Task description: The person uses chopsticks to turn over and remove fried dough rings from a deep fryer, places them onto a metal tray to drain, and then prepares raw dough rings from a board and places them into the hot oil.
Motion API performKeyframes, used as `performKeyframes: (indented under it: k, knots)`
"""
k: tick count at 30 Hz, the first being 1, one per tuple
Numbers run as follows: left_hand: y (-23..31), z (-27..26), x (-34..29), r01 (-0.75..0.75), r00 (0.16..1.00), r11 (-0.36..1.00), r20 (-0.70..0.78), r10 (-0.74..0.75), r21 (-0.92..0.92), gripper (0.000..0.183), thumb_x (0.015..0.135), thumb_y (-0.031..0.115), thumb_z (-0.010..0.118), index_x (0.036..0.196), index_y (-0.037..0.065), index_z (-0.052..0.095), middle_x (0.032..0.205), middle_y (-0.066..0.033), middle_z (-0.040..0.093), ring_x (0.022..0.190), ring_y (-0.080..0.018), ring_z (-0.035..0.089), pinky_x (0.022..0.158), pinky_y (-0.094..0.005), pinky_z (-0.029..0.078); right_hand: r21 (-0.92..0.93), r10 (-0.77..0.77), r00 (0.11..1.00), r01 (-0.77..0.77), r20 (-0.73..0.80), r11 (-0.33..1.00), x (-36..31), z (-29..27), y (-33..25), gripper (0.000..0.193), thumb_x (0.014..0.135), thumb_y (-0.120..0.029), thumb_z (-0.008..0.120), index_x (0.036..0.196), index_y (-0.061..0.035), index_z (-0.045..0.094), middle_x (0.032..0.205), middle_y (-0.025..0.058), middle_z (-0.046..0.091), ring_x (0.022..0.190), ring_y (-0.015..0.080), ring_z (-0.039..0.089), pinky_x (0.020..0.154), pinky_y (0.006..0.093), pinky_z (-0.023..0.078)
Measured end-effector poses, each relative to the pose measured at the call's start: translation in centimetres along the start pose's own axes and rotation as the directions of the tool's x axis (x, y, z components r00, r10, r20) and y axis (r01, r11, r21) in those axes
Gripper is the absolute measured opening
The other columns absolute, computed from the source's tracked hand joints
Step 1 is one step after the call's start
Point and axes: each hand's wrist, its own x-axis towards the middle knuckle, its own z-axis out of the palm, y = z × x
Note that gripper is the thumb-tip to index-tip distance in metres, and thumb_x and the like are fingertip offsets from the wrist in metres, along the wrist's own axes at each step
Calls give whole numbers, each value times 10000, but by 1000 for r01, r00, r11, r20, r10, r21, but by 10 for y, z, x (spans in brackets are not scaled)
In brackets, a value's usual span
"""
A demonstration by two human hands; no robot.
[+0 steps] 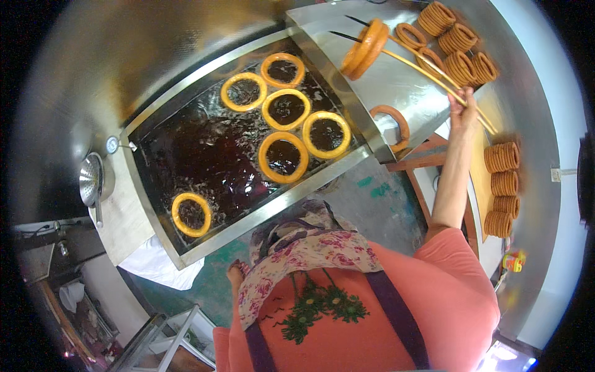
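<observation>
My right hand [463,110] reaches out to the right, its fingers closed around a pair of long chopsticks [427,75] with dark tips. Several browned fried dough rings [367,49] hang threaded on the chopsticks, above the metal draining tray [338,74] beside the fryer. Below them a darker ring [401,127] leans at the tray's near edge. In the fryer's dark oil [204,142], several golden dough rings [286,109] float toward the right, and a single ring [191,214] floats at the near left. My left hand [237,271] is low beside the apron, its fingers mostly hidden.
Stacks of brown rings [457,38] stand at the tray's far right, with more stacks [501,186] along the right-hand counter. A perforated skimmer [92,180] rests left of the fryer, near a round dial [112,144]. The fryer's metal rim [273,214] runs in front of me.
</observation>
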Motion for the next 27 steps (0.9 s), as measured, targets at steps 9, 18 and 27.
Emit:
performKeyframes:
  k: [9, 18, 27]
  knots:
    - [-24, 45, 27, -146, 957, 968, -219, 190, 202, 176, 817, 160, 557, 933, 34, 598, 786, -114, 608, 639, -247, 599, 589, -367, 519, -420, -351, 931, 278, -105, 864, 42, -7, -32, 203, 792, -39, 655, 896, 90, 539, 795, 191, 606, 612, 262, 650, 455, 344, 584]
    - [-13, 73, 24, -142, 931, 955, -294, 218, 259, 203, 815, 132, 537, 969, 12, 590, 786, -124, 608, 642, -250, 604, 598, -370, 526, -489, -430, 903, 379, 8, 786, 127, -10, 2, 180, 813, -80, 639, 877, 82, 594, 759, 152, 631, 620, 204, 645, 482, 289, 550]
    - [-31, 78, 14, -176, 901, 947, -344, 264, 267, 233, 812, 105, 517, 1004, -11, 582, 785, -133, 608, 645, -253, 609, 608, -373, 534, -649, -303, 944, 312, 131, 694, 184, 66, 59, 226, 786, -123, 657, 784, 101, 624, 677, 165, 648, 546, 198, 641, 476, 294, 552]
